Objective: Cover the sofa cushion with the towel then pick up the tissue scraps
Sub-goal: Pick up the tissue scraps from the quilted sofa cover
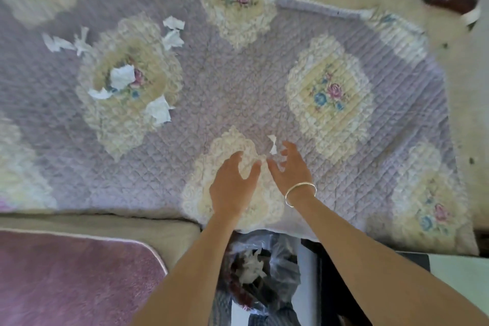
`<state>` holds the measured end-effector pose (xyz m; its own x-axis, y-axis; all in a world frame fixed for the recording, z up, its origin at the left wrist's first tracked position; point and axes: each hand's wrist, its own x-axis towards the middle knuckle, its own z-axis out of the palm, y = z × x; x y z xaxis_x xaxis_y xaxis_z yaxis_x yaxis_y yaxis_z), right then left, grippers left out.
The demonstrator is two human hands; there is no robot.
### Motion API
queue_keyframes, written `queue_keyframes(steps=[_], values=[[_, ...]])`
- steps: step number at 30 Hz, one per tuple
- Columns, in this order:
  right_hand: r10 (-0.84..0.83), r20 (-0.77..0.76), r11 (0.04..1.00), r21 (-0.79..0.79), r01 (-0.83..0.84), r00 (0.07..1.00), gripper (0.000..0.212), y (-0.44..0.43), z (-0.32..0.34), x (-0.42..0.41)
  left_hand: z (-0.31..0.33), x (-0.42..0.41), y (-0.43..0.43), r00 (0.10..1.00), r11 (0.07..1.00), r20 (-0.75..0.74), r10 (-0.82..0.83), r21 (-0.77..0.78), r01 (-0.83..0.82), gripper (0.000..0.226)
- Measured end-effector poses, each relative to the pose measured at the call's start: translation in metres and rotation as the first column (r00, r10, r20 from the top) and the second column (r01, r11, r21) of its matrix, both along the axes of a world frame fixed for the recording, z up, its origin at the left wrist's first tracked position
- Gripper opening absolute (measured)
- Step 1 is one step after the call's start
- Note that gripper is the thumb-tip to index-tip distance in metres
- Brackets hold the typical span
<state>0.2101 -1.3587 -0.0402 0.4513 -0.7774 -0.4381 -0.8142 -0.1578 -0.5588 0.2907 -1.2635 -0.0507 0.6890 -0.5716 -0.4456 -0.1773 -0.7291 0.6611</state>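
Here the towel (230,103), a quilted lavender cloth with cream floral medallions, lies spread flat over the sofa cushion (148,230), whose beige front edge shows just below the towel's near hem. Both hands hover over the towel's near-centre medallion. The left hand (232,188) is open, fingers spread and curved, holding nothing. The right hand (291,169), with a thin bracelet (300,194) on its wrist, is also open with curled fingers; a small tissue scrap (272,144) sits just beyond its fingertips, on the towel, and whether the fingertips touch it cannot be told. Further tissue scraps (121,77) lie scattered on the towel's left part, around and on another medallion: one on its flower print, one at its lower right edge, two at its upper right, one well to its upper left. Below the towel's near hem, between the forearms, a clear plastic bag (264,267) holds white crumpled pieces. A pink mat (74,278) lies left of the bag, below the cushion's front edge.
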Motion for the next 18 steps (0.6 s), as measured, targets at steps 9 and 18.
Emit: queue_keyframes(steps=[9,18], values=[[0.126,-0.293,0.987,-0.057,-0.149,0.948,0.059,-0.042,-0.026,0.055,-0.007,0.071,-0.028,0.995,0.992,0.080,0.057,-0.116,-0.047,0.046],[-0.047,-0.384,0.998,-0.044,0.032,0.922,0.021,-0.040,-0.066,0.085,-0.041,0.111,-0.014,0.987,0.994,0.151,0.061,-0.103,-0.045,0.044]])
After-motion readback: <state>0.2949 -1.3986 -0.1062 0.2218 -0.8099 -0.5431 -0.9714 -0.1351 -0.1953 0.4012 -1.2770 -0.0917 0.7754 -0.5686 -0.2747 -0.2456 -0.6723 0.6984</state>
